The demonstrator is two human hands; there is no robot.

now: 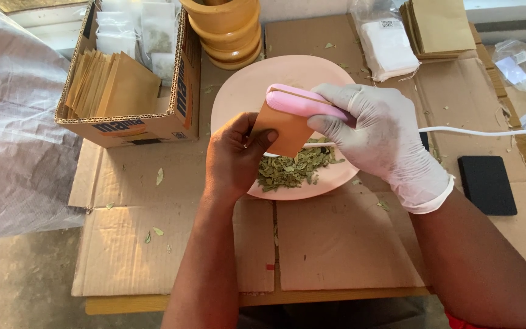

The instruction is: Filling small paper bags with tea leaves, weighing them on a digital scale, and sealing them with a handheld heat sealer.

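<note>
My left hand (235, 157), bare, holds a small brown paper pouch (282, 130) by its lower left corner, over a pink plate (248, 85). My right hand (380, 134), in a white glove, grips a pink handheld sealer (299, 102) clamped along the pouch's top edge. A white cord (476, 131) runs from the sealer to the right. A pile of dried green leaves (290, 170) lies on the plate's near side, under the pouch.
A cardboard box (153, 125) at the back left holds brown pouches and clear sachets. Stacked yellow bowls (226, 30) stand behind the plate. A bag of white sachets (388, 45), brown pouches (436, 24) and a black pad (487, 184) lie to the right. Flattened cardboard (336, 244) covers the table.
</note>
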